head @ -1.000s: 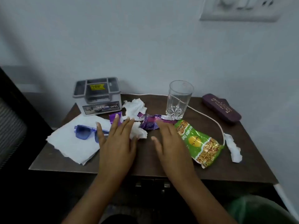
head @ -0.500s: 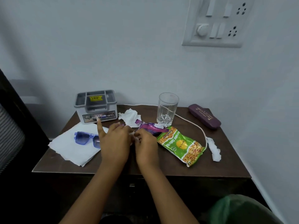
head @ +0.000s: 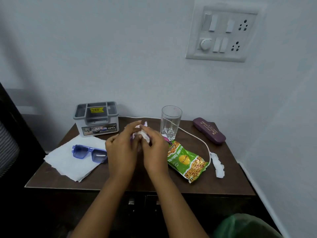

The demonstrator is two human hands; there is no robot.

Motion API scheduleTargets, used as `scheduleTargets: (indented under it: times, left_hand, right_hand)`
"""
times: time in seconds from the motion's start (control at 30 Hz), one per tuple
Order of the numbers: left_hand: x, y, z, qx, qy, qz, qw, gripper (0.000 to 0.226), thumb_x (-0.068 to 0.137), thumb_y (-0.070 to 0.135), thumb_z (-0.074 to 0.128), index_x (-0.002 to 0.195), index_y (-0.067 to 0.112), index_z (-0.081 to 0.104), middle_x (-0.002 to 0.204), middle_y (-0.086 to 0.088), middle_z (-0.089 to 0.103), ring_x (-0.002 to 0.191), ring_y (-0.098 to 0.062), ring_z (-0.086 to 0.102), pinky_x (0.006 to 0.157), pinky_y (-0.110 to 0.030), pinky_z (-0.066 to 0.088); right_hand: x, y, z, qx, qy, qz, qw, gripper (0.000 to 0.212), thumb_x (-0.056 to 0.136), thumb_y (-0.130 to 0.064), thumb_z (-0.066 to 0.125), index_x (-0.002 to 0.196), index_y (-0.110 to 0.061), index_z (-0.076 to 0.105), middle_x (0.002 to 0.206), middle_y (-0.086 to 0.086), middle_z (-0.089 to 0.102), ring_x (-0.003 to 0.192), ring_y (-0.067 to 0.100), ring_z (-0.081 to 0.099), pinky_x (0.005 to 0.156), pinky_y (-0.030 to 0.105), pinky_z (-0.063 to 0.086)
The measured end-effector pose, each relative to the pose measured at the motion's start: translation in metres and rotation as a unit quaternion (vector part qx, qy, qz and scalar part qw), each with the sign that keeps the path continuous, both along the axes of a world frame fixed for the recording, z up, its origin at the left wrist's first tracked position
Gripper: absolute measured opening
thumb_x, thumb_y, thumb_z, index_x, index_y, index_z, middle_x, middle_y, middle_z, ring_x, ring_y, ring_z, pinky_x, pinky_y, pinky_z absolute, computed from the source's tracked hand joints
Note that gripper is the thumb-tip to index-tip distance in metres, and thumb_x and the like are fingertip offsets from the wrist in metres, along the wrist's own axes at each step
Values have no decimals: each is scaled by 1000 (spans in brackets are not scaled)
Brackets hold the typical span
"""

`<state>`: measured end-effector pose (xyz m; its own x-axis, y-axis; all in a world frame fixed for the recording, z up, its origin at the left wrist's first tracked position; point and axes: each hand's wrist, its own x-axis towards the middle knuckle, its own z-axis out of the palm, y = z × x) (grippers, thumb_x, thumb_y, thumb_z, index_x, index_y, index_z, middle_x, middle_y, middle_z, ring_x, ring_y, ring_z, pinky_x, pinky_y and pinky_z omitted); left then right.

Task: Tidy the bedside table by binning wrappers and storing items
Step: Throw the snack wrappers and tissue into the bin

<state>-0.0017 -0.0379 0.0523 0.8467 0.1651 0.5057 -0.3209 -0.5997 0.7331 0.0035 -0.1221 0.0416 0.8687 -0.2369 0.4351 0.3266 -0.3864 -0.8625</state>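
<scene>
Over the middle of the brown bedside table [head: 223, 182], my left hand [head: 122, 150] and my right hand [head: 152, 150] meet and together grip a bunch of crumpled white tissue [head: 141, 133] with bits of purple wrapper in it. A purple wrapper end [head: 166, 139] peeks out to the right of my right hand. A green snack packet [head: 186, 160] lies just right of my hands. Blue sunglasses [head: 89, 152] rest on a flat white tissue [head: 68, 162] at the left. A purple glasses case [head: 209, 130] sits at the back right.
A grey organiser box [head: 97, 118] stands at the back left. An empty glass [head: 170, 121] stands behind my hands, with a white cable [head: 203, 143] running past it to a crumpled tissue [head: 217, 164]. A green-lined bin [head: 245, 225] shows at the bottom right.
My hands were flat on the table beside the wrappers. They have since come together, gathered the tissue and purple wrappers, and lifted the bunch off the table.
</scene>
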Motion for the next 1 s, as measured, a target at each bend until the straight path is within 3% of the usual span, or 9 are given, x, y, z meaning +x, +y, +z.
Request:
scheduleTargets:
  times: [0.13,0.27,0.33,0.5,0.63,0.7,0.83,0.93,1.0]
  left_hand:
    - [-9,-3,-12,-106,28,-73,991,48,90,6,49,127,37,48,122,12,61,112,-6,57,95,-38,49]
    - [-13,-1,-25,-105,61,-55,991,54,82,-8,47,117,33,57,107,15,61,100,-1,60,89,-33,52]
    - [-11,1,-31,-75,69,-50,994,54,79,-11,47,116,25,61,111,9,63,99,-5,60,89,-29,51]
    - [-14,2,-33,7,76,-16,997,41,83,-6,56,115,19,64,114,2,62,95,-3,52,79,-13,37]
    - [-26,-12,-21,40,15,-37,998,27,85,4,61,106,20,66,106,3,64,97,-13,56,79,-20,38]
    - [-42,-39,-8,24,-14,-103,994,21,87,8,62,103,20,67,104,7,65,98,-9,57,83,-21,42]
    - [-91,-117,-2,-4,-7,-306,952,19,87,17,59,103,22,67,105,12,66,100,0,56,91,-15,40]
    - [-128,-171,-15,57,60,-438,895,24,89,18,54,109,24,66,110,9,65,103,-2,56,94,-15,40]
    - [-149,-198,-24,104,131,-514,841,29,94,17,49,121,20,60,125,3,59,113,-7,52,97,-12,33]
  right_hand:
    - [0,-2,-6,47,42,-29,998,33,83,1,56,108,-15,71,104,0,72,96,10,66,85,21,51]
    - [-8,-8,-7,84,43,-37,995,34,82,5,55,101,-16,73,93,-12,69,85,-8,62,80,11,48]
    - [-12,-13,-7,97,41,-48,993,35,82,6,56,102,-17,73,93,-13,68,84,-14,60,78,7,46]
    - [-41,-46,4,152,24,-78,985,29,82,2,64,99,-19,73,98,-12,72,93,-2,64,81,15,51]
    - [-93,-95,11,173,15,-128,977,29,82,-1,66,97,-26,73,98,-19,71,96,0,65,83,22,53]
    - [-123,-126,5,167,17,-173,970,30,82,-1,66,95,-28,72,99,-17,72,97,3,66,84,25,53]
    - [-193,-186,-22,95,27,-261,960,25,83,-2,67,97,-22,71,102,-8,71,97,3,65,85,20,52]
    - [-248,-224,-51,-49,105,-305,945,19,83,-36,56,98,-37,67,101,-26,64,98,-7,57,82,-1,38]
    - [-271,-246,-79,-102,166,-321,927,26,79,-47,45,102,-47,58,101,-20,61,99,4,57,83,-4,33]
